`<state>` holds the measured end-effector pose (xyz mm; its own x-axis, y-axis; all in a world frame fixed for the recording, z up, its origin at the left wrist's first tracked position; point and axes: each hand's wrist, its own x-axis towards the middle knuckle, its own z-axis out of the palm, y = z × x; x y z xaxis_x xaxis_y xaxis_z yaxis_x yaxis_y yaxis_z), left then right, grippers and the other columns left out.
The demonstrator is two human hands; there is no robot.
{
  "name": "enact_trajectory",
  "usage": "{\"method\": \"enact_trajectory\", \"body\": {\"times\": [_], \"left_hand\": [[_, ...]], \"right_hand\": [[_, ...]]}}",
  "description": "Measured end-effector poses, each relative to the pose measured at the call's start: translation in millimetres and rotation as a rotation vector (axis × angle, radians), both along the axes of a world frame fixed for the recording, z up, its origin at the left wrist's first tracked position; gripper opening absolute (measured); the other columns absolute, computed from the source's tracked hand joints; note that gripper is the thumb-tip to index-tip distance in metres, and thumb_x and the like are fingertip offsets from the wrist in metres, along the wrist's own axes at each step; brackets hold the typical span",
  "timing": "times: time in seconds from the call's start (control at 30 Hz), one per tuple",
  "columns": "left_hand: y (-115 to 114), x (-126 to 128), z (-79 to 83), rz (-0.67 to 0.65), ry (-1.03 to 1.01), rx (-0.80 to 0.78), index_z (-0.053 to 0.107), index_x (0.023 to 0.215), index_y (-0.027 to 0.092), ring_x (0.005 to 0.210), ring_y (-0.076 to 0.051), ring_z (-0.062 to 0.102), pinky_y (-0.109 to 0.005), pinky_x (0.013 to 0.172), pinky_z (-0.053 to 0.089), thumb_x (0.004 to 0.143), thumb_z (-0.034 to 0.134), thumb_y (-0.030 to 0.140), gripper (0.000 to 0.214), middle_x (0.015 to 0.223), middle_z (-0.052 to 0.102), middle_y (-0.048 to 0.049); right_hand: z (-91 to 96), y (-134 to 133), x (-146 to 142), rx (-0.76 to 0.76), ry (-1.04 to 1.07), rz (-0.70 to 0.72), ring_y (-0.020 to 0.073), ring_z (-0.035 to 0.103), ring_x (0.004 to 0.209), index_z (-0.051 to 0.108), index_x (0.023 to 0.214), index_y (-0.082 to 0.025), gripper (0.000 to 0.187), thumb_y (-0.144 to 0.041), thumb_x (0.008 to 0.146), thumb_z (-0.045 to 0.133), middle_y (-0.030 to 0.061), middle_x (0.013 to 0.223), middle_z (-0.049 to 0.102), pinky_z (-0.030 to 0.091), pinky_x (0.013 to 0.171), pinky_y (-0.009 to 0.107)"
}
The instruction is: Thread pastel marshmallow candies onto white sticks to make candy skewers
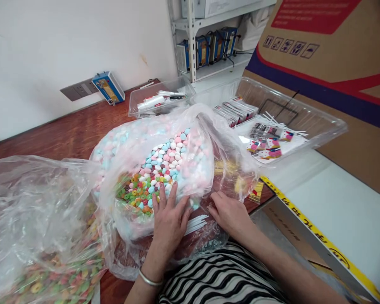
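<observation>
Our left hand [169,217] lies flat, fingers spread and holding nothing, on the open candy bag [152,169] near the edge of the table [66,135], our right hand [229,211] loosely open beside the white sticks [194,223]; we fear pressing harder could spill candies.

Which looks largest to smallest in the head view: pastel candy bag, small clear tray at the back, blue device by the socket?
1. pastel candy bag
2. small clear tray
3. blue device
The bag sits nearest, which inflates it.
</observation>
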<state>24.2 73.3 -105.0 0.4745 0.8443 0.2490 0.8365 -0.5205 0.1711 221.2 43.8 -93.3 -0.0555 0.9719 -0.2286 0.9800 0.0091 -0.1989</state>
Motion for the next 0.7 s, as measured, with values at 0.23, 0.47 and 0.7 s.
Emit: {"method": "enact_trajectory", "body": {"times": [0.23,0.47,0.7], "left_hand": [[-24.3,-6.6,8.6,-0.16,-0.027,-0.069,0.063,0.121,0.025,0.146,-0.038,0.022,-0.069,0.114,0.017,0.091,0.055,0.028,0.031,0.146,0.05,-0.0056],[-32.6,-34.7,20.9,-0.207,-0.193,0.087,0.066,0.106,0.02,0.134,-0.027,0.047,-0.057,0.118,0.023,0.089,0.058,0.023,0.019,0.126,0.067,-0.0086],[67.9,-98.6,30.8,0.368,0.085,0.105,0.053,0.136,0.022,0.142,-0.04,0.029,-0.07,0.109,0.022,0.095,0.046,0.037,0.044,0.149,0.045,-0.0129]], "right_hand": [[-3.3,-7.7,15.1,-0.004,0.024,-0.004,0.0234,0.071,0.084,0.06,0.094,-0.018,0.005,-0.021,0.09,0.057,0.0064,0.094,0.072,0.043,0.063,0.028],[30.6,-2.4,-16.0,0.29,0.23,0.271,0.0219,0.066,0.079,0.063,0.085,-0.021,0.019,-0.024,0.096,0.048,0.0047,0.082,0.069,0.046,0.07,0.033],[7.1,65.9,-77.0,0.495,0.199,0.441,0.0377,0.038,0.136,0.052,0.137,-0.018,0.061,-0.049,0.087,0.064,0.0159,0.146,0.05,0.028,0.109,0.058]]}}
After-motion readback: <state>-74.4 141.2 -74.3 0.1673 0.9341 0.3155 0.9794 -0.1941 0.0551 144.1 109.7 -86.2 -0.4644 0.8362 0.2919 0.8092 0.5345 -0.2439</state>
